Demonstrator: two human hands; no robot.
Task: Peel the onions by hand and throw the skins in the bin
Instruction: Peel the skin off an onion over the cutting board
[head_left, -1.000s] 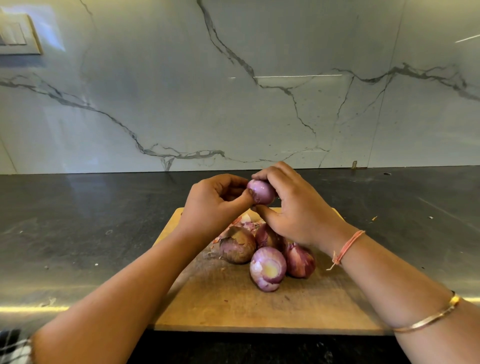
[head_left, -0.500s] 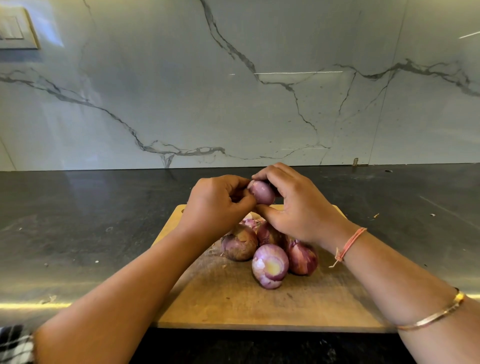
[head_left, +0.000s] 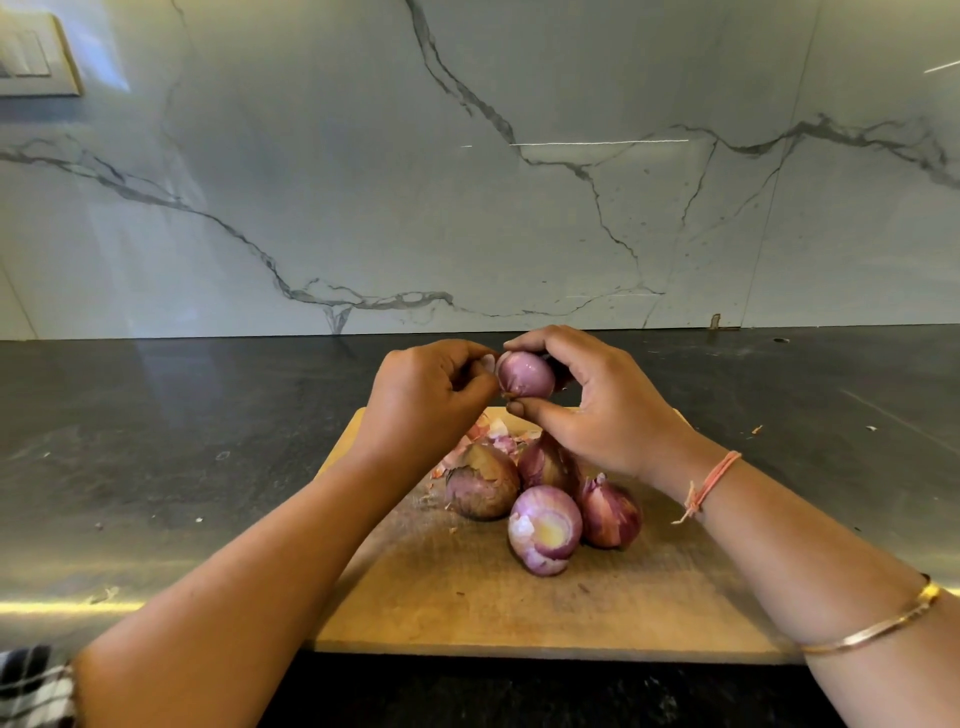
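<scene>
My right hand (head_left: 602, 410) holds a small purple onion (head_left: 525, 374) between thumb and curled fingers, lifted above the wooden cutting board (head_left: 467, 597). My left hand (head_left: 431, 395) pinches a pale flake of skin (head_left: 488, 362) at the onion's left side. On the board lie a peeled onion (head_left: 544, 530) at the front, a brown-skinned one (head_left: 483, 488) on the left, and two more purple ones (head_left: 610, 514) partly under my right wrist. Loose skins (head_left: 493, 434) lie behind them. No bin is in view.
The board sits on a dark stone counter (head_left: 182, 441) backed by a white marble wall (head_left: 467, 182). Small skin scraps (head_left: 757, 429) lie on the counter at the right. A wall switch plate (head_left: 31, 57) is at the top left.
My right hand has opened up around the onion, showing more of it. My left fingers have pulled a flake of skin slightly away to the left.
</scene>
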